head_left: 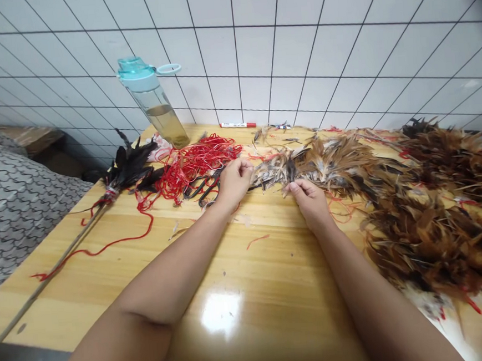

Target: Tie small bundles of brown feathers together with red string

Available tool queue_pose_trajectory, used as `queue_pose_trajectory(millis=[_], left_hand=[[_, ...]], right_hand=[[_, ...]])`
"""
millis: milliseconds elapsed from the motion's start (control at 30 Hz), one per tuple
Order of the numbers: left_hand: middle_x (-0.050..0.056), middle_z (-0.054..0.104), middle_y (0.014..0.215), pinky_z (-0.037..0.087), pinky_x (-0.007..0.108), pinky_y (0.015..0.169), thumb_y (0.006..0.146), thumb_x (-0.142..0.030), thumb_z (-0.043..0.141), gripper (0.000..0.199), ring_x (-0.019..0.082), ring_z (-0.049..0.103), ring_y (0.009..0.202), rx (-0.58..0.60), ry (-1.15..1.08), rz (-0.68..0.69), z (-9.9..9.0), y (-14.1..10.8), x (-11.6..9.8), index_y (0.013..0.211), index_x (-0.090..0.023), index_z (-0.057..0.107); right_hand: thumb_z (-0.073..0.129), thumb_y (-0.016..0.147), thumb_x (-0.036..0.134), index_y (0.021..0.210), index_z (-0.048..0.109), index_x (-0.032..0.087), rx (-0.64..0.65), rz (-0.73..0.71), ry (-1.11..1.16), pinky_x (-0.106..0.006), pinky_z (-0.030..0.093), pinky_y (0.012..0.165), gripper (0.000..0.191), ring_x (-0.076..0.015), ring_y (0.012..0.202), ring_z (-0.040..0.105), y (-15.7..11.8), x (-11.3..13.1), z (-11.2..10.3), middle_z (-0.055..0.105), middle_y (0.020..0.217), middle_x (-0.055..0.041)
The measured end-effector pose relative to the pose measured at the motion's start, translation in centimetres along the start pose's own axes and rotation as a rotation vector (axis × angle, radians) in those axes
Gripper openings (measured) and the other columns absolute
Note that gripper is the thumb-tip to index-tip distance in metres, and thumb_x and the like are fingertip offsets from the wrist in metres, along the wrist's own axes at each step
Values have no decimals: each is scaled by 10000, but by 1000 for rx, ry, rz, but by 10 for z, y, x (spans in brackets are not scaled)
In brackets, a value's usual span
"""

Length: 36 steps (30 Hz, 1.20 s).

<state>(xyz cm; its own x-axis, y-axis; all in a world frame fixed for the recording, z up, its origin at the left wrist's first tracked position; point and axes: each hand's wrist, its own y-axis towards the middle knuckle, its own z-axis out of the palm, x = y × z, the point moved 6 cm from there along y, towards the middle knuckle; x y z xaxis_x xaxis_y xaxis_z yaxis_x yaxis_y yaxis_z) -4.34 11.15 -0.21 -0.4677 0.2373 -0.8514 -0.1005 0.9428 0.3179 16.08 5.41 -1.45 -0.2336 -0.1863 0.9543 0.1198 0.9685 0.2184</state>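
Varnished wooden table with brown feathers, tangled red string, black scissors

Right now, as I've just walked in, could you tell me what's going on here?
A person is working at a wooden table. Their left hand and right hand meet at a tuft of brown feathers, the right hand pinching it. Tangled red string and black scissors lie beside the left hand, and a large heap of brown feathers spreads to the right.

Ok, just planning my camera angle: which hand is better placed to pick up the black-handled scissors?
Probably the left hand: it sits just beside the black-handled scissors, near the red string. The right hand is farther off, pinching the brown feathers.
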Motion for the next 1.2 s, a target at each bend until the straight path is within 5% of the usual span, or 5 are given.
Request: queue_pose_trajectory(millis=[267,500,800,967,1200], left_hand=[[72,626,882,434,345,823,805,-257,583,133,205,570,865,146,343,136,14,-6,-6,877,-173,656],[62,601,778,417,343,782,793,-174,540,101,213,543,824,201,409,166,17,-4,-9,708,-187,592],[97,615,870,404,362,790,808,-206,549,59,240,548,872,219,476,213,19,-12,-17,803,-182,602],[30,592,715,366,296,690,786,-199,542,109,172,514,721,192,299,148,13,-8,-20,683,-180,571],[-24,531,630,314,238,600,758,-285,552,148,111,451,628,192,-183,-118,16,-14,-22,688,-164,601]], right_hand=[[548,804,408,708,640,195,-68,10,-75,-277,431,701,251,-155,704,553,-2,4,-3,650,699,-9],[543,799,401,705,634,190,-98,14,-97,-263,400,637,249,-143,647,508,-3,6,-5,632,677,-9],[532,787,397,699,652,187,-86,12,-180,-260,343,554,258,-129,554,439,-3,7,-2,571,599,6],[526,789,397,702,646,184,-79,7,-185,-263,348,564,260,-132,567,455,-3,6,-2,591,623,-2],[531,794,393,704,647,185,-87,7,-171,-263,350,570,254,-130,563,453,-2,4,-2,562,599,11]])
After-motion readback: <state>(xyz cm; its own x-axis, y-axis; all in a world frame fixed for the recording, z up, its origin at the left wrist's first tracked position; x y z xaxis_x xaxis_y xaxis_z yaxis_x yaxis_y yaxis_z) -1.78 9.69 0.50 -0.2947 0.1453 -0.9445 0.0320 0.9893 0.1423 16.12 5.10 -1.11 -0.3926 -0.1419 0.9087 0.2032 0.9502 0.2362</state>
